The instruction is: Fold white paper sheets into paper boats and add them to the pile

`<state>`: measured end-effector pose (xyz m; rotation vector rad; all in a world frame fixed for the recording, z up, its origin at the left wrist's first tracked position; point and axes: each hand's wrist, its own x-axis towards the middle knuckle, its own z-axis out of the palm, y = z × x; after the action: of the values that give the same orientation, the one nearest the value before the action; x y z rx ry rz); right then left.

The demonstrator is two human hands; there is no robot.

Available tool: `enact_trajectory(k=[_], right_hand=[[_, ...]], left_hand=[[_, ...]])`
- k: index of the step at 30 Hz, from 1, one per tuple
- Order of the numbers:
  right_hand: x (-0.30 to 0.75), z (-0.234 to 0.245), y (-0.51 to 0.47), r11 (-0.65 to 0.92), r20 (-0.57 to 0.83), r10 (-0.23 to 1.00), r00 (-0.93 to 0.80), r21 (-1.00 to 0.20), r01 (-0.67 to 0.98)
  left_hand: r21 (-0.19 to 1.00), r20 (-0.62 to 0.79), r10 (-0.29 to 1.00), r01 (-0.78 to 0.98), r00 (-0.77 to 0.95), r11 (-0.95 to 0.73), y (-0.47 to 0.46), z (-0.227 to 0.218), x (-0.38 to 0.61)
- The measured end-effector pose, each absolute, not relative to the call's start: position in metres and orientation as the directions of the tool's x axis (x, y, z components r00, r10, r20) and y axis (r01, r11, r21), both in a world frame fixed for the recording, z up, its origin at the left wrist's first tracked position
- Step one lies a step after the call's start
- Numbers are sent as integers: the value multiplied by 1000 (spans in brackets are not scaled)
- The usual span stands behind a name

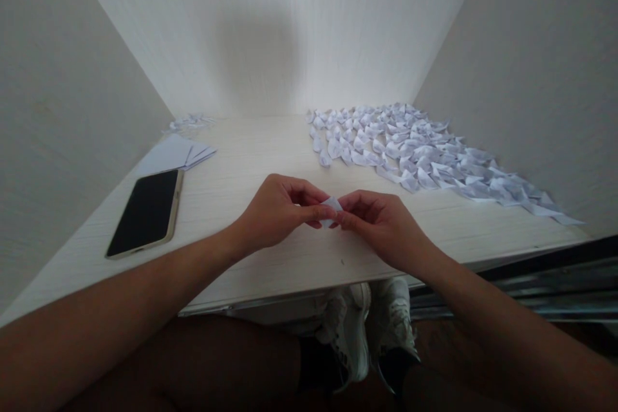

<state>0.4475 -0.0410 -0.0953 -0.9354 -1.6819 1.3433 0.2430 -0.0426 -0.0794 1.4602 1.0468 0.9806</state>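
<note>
Between my two hands, over the front part of the white table, is a small folded piece of white paper [332,204]. My left hand [284,209] pinches its left side, thumb in front and fingers behind. On the right edge, my right hand [374,222] has its thumb and fingertips closed on the same paper. Much of the paper is covered by the fingertips, so its full shape is hidden. Beyond my right hand lie many small folded paper boats [410,141], spread in rows.
A phone [145,212] with a dark screen lies at the left, near flat sheets of paper [167,153]. Small paper pieces [190,121] sit in the back left corner. Walls close off the back and both sides of the table [261,148]. Shoes [352,328] show below its front edge.
</note>
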Motion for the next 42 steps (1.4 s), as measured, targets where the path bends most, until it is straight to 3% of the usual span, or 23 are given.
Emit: enact_trajectory(k=[7,15,22,37,42], right_hand=[[449,-100,-38,134,81,901,-426,-986,96],[443,-100,-38,164,62,898,-435,-966,201],[444,-102,-36,81,29,890,-455,-992,96],[443,-97,-40,266,113,840,-530,-938,222],[443,-96,-41,267,102,844,-526,-931,248]], left_hand=[[996,-30,939,87,342,0,-39,-84,244],[993,29,950,98,311,-62,-43,-85,248],[973,60,957,196,284,-119,-43,-89,246],[931,231,920,204,315,-303,-44,-87,246],[948,226,927,149,298,-279,-42,-89,246]])
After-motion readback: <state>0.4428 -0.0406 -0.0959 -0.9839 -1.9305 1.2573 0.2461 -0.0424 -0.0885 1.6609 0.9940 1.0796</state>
